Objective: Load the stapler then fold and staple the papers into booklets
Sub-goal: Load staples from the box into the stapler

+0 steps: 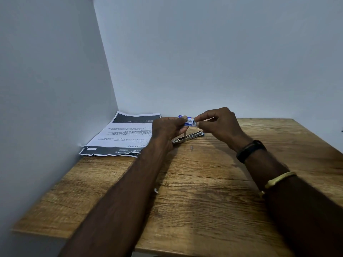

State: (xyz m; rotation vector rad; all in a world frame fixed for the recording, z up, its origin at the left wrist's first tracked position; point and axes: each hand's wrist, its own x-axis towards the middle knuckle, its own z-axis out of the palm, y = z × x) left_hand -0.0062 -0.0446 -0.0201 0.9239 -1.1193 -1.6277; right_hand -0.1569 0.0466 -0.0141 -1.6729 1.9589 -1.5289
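Papers (122, 134) left of stapler (187, 138), both on table (204, 201).

Surface (204, 182): warm brown wood grain, with darker streaks and paler yellowish patches.
Walls (204, 52): plain pale grey with a bluish cast.
Papers (120, 132): white sheets with lines of black print; a charcoal band at the far edge, another at the near edge with white lettering.
Staple box (189, 121): blue, with a white panel and a touch of orange.
Stapler (187, 138): silvery metal, a bit of blue at its far end.
Wristband (249, 151): black.
Bangle (280, 178): dull yellow-gold.
Scrap (156, 190): white.

Perhaps an office: wooden desk (204, 182), papers (120, 134).
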